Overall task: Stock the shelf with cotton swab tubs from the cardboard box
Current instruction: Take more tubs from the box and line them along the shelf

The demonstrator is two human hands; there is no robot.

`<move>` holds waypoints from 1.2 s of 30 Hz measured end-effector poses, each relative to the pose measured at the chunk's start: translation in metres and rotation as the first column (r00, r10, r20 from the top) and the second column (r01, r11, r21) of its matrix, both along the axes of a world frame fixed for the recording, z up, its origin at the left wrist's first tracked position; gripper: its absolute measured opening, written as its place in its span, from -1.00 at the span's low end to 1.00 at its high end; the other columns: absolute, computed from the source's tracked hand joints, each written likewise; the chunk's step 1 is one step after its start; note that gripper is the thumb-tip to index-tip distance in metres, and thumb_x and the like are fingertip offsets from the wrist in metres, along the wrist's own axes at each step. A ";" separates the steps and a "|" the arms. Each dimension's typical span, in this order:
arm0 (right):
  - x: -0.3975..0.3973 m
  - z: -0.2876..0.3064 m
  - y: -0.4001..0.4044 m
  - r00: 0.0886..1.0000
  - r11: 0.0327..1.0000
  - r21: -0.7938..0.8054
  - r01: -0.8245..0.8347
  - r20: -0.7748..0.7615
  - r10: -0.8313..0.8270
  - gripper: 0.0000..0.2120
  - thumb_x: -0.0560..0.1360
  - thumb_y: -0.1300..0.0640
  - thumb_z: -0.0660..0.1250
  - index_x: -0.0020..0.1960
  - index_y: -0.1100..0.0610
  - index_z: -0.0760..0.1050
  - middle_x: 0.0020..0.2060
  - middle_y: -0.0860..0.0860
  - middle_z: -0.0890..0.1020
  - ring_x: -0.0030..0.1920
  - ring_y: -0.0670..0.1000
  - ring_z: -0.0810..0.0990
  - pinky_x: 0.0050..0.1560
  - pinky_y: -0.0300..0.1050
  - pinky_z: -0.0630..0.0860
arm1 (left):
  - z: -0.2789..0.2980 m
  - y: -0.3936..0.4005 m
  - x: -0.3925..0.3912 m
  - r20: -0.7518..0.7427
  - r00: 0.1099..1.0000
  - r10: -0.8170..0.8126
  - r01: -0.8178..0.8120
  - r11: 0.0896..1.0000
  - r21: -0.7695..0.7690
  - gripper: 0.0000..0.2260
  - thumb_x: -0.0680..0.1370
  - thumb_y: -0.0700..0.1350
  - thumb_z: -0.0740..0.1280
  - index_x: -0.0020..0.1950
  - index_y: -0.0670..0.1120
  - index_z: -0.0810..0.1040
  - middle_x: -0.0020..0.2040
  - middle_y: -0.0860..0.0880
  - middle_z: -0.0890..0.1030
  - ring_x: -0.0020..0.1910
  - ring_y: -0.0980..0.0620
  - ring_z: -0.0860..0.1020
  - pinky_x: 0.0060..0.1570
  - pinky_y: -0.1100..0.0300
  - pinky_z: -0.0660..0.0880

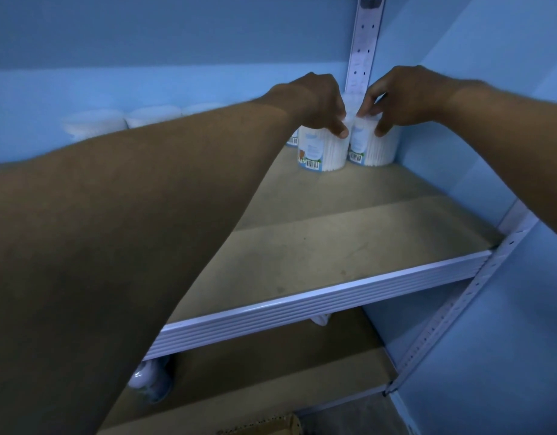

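Two clear cylindrical cotton swab tubs stand upright, side by side and nearly touching, at the back right corner of a tan shelf board [318, 246]; the left tub [322, 150] and the right tub [372, 146] are each packed with white swabs and carry a blue and white label with a barcode near the base. More tubs [95, 124] with white lids stand in a blurred row along the back wall to the left, partly hidden. At the bottom edge, a corner of the brown cardboard box [270, 426] shows.
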State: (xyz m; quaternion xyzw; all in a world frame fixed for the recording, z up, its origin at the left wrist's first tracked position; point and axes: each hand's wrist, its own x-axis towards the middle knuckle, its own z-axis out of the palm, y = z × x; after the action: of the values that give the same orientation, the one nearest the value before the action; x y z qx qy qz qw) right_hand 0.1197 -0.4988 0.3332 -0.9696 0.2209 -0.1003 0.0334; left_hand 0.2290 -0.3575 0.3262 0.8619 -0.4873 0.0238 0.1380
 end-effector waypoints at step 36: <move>-0.137 -0.001 0.111 0.979 0.987 0.154 -0.044 0.201 0.012 -0.46 0.35 -0.07 0.57 0.29 -0.09 0.54 0.17 -0.02 0.62 0.04 -0.02 0.53 0.17 -0.12 0.44 | 0.005 0.172 -0.097 -0.055 0.998 -0.039 0.037 0.999 -0.038 -0.37 0.42 0.21 0.48 0.44 0.06 0.43 0.37 0.06 0.50 0.35 0.01 0.44 0.35 0.06 0.38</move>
State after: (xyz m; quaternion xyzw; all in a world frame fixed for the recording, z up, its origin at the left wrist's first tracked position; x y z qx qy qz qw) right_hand -0.0169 -0.3876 0.3318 -0.9520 0.2097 -0.1788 0.1335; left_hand 0.1317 -0.1855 0.3308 0.8501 -0.4992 0.0063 0.1677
